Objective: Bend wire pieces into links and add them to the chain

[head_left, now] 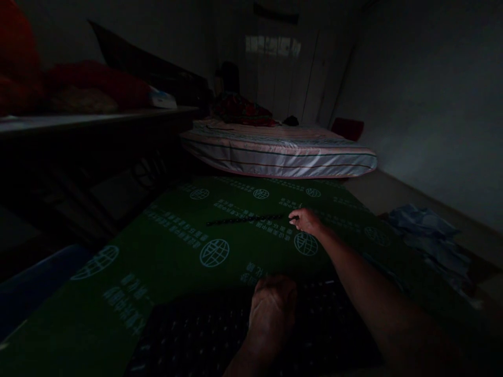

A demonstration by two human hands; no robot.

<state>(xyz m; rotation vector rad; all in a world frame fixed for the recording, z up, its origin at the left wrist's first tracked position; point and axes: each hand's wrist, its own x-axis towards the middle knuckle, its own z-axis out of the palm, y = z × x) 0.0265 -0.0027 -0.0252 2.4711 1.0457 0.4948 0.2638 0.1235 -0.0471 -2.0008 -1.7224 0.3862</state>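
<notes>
A black keyboard (188, 335) lies close to me on a green printed sheet (165, 283). My left hand (272, 306) rests over the keyboard's far edge with its fingers curled under; whatever they may hold is hidden. Beyond the keyboard, my right hand (304, 220) is low over the sheet, thumb and fingers pinched on a small black piece that looks like a keycap (293, 218). Just left of that hand runs a row of small black keycaps (243, 219), set end to end in a line on the sheet.
A bed with a striped cover (283, 157) stands at the far end. On the left are a dark table (98, 121) with red cloth and bags, and a blue edge (47, 277) lower down. Crumpled cloth (424, 225) lies on the floor at right. The room is dim.
</notes>
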